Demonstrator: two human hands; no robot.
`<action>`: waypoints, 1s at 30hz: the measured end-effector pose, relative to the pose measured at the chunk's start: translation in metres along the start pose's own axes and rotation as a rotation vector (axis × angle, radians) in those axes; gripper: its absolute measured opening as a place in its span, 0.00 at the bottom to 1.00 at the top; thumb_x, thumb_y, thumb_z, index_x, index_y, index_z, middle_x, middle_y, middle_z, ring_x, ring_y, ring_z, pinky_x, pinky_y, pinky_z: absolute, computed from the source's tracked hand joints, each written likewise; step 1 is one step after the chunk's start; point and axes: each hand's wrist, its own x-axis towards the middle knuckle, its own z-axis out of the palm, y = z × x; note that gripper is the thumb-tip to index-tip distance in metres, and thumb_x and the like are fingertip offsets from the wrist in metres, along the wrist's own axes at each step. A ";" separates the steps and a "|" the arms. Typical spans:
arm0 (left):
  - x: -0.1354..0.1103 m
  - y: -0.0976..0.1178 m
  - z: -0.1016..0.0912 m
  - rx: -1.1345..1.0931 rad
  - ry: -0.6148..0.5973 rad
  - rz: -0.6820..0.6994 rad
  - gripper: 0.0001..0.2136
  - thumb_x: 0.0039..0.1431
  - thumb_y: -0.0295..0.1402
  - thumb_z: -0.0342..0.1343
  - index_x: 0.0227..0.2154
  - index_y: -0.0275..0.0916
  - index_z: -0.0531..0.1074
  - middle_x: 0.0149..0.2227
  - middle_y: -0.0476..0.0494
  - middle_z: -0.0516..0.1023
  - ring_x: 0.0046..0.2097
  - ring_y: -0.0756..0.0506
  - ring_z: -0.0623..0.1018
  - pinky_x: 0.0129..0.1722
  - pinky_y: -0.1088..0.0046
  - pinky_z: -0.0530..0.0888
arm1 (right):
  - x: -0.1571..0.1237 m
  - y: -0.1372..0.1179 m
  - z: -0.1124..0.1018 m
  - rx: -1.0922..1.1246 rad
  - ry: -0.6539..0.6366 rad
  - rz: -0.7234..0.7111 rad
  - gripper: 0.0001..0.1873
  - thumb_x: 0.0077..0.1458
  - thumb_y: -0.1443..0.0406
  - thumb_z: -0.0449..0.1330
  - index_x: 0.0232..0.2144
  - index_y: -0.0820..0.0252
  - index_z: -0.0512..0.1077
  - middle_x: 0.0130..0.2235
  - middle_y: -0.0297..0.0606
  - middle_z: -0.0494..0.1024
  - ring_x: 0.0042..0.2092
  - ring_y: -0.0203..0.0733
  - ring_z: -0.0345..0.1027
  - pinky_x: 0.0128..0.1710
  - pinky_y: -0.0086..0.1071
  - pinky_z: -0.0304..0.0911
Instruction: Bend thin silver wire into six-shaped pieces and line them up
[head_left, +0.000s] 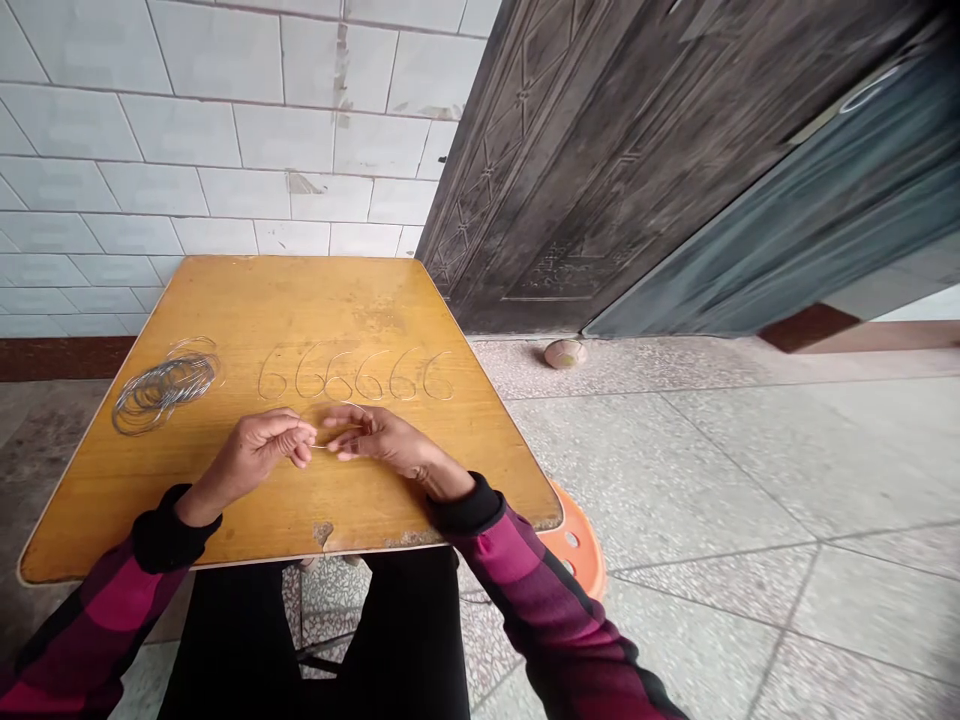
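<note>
Over the front half of the yellow wooden table, my left hand pinches one part of a thin wire loop. Fingers of my right hand close on the other side of the same loop. Beyond my hands lies a row of several wire pieces, each bent like a figure six; one of these bent wires sits at the row's right end. A coiled bundle of silvery wire rests on the table's left side, left of the row.
An orange plastic stool stands partly under the table's right edge. On the floor near the dark carved door lies a roundish stone-like object. A blue-grey curtain hangs to the right. White tiled wall rises behind the table.
</note>
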 end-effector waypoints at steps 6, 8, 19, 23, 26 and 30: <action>0.003 -0.001 -0.005 -0.176 0.099 -0.198 0.17 0.58 0.46 0.59 0.30 0.33 0.76 0.25 0.45 0.77 0.25 0.49 0.77 0.26 0.73 0.76 | -0.005 -0.008 0.000 0.000 0.030 -0.056 0.16 0.51 0.61 0.69 0.41 0.63 0.76 0.39 0.39 0.80 0.28 0.27 0.71 0.24 0.19 0.67; 0.005 -0.001 -0.002 -0.215 0.105 -0.221 0.17 0.57 0.46 0.60 0.29 0.33 0.76 0.25 0.45 0.77 0.24 0.50 0.75 0.25 0.74 0.75 | -0.007 -0.011 0.005 0.100 -0.060 -0.098 0.21 0.53 0.53 0.66 0.41 0.64 0.76 0.37 0.40 0.81 0.25 0.25 0.68 0.21 0.18 0.64; 0.006 0.002 0.010 -0.461 0.077 -0.370 0.19 0.50 0.47 0.64 0.27 0.33 0.74 0.23 0.49 0.72 0.20 0.55 0.68 0.17 0.79 0.66 | 0.001 -0.009 0.007 0.272 -0.083 -0.166 0.13 0.54 0.57 0.66 0.38 0.60 0.77 0.29 0.32 0.80 0.19 0.23 0.59 0.15 0.16 0.56; 0.005 0.000 0.021 -0.485 -0.025 -0.428 0.19 0.52 0.48 0.63 0.25 0.33 0.73 0.23 0.49 0.71 0.19 0.55 0.67 0.17 0.79 0.65 | 0.004 0.000 0.018 0.108 0.008 -0.235 0.15 0.46 0.63 0.72 0.38 0.59 0.78 0.29 0.31 0.80 0.23 0.25 0.66 0.20 0.18 0.61; 0.003 -0.001 0.027 -0.501 -0.070 -0.455 0.20 0.51 0.48 0.63 0.23 0.33 0.71 0.22 0.49 0.70 0.18 0.55 0.66 0.17 0.78 0.65 | 0.006 0.006 0.026 -0.016 0.005 -0.298 0.12 0.46 0.61 0.72 0.33 0.59 0.79 0.25 0.30 0.77 0.24 0.29 0.69 0.20 0.21 0.60; 0.002 0.001 0.028 -0.511 -0.079 -0.484 0.17 0.49 0.45 0.66 0.23 0.33 0.72 0.23 0.50 0.71 0.20 0.56 0.67 0.19 0.79 0.65 | 0.005 0.005 0.030 -0.023 0.013 -0.296 0.11 0.46 0.59 0.72 0.28 0.59 0.78 0.23 0.29 0.75 0.22 0.27 0.66 0.21 0.22 0.59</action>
